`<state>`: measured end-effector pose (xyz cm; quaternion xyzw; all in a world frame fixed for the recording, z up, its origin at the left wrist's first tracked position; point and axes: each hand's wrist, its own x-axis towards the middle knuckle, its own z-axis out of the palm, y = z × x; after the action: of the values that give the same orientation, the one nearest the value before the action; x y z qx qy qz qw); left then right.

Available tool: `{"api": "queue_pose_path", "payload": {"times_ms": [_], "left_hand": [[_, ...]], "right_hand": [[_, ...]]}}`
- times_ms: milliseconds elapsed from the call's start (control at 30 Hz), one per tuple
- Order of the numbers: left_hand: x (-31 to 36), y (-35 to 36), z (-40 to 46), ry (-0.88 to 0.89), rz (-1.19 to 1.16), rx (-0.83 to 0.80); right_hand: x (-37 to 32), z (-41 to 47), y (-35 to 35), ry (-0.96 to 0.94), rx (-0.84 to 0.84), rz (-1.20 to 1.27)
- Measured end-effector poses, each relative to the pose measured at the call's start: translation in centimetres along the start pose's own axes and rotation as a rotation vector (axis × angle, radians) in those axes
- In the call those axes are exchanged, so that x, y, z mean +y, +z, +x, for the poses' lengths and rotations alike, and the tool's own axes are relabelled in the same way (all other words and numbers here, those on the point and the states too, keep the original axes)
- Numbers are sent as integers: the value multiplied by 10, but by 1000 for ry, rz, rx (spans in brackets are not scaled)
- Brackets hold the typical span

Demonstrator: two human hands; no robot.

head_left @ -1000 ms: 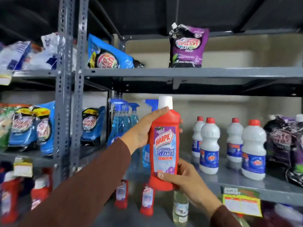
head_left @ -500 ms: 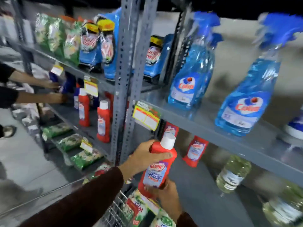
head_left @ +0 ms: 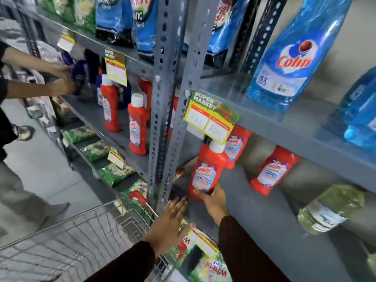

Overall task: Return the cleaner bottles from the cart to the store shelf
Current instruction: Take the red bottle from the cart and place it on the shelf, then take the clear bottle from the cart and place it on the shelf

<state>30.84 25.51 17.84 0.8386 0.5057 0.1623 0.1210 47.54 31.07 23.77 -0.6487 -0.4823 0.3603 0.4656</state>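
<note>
My right hand point(head_left: 213, 200) grips the base of a red Harpic cleaner bottle point(head_left: 207, 171) with a white cap, held upright at the front of the grey lower shelf point(head_left: 264, 224). Two more red Harpic bottles point(head_left: 270, 171) stand behind it on that shelf. My left hand point(head_left: 168, 226) hovers with fingers spread and nothing in it, just below the shelf's front edge by the grey upright post point(head_left: 168, 119). The wire cart point(head_left: 71, 247) sits at the lower left.
Red bottles point(head_left: 137, 127) stand on the neighbouring shelf to the left. Blue Colin spray bottles point(head_left: 293, 58) fill the shelf above, with a price tag point(head_left: 211, 117) hanging off its edge. Another person's hands point(head_left: 61, 78) reach into the far-left shelf. A clear bottle point(head_left: 329, 210) lies right.
My left hand has let go of the Harpic bottle and dropped below the shelf edge. My right hand has carried the bottle onto the lower shelf. The view has swung closer and down.
</note>
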Motion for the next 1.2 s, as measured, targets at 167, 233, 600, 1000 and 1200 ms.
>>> {"api": "queue_pose_path", "payload": {"times_ms": [167, 233, 600, 1000, 1200], "left_hand": [[-6, 7, 3, 84, 86, 100], [-6, 6, 3, 100, 122, 70], [-6, 1, 1, 114, 170, 93], [-123, 22, -316, -1158, -434, -102], [-188, 49, -382, -1700, -902, 264]], "right_hand": [[8, 20, 2, -31, -19, -30], [11, 25, 4, -20, -11, -18], [21, 31, 14, -15, -14, 10], [59, -182, 159, 70, -464, -70], [133, -239, 309, 449, -1161, -517]]}}
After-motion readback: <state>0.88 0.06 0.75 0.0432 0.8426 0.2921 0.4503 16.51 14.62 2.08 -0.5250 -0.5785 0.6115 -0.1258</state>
